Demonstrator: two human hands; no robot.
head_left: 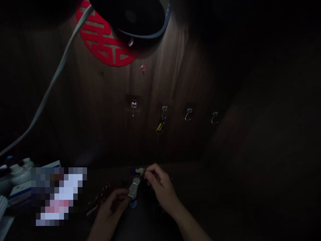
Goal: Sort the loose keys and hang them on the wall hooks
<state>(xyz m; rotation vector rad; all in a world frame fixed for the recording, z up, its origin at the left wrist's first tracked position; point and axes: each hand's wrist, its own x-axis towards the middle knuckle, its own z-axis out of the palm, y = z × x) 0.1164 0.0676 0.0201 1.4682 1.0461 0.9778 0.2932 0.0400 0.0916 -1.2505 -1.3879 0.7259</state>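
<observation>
In the dim lower middle, my left hand [112,207] is closed, its thumb and fingertips gripping the lower end of a silver-grey key fob [134,188]. A small bunch of keys [140,172] sits just above the fob and seems joined to it. My right hand [160,185] is closed in a pinch at the right side of those keys; the exact spot it grips is too dark to make out. Below the fob shows a round blue tag [133,204], and I cannot tell whether it hangs from the bunch.
Several metal hooks [133,104] line the wooden wall; a black-and-yellow key holder [159,127] hangs from one. A red paper cut-out [112,50], a dark round object [140,16] and a pale cable [57,73] are above. White bottles [18,172] stand at left.
</observation>
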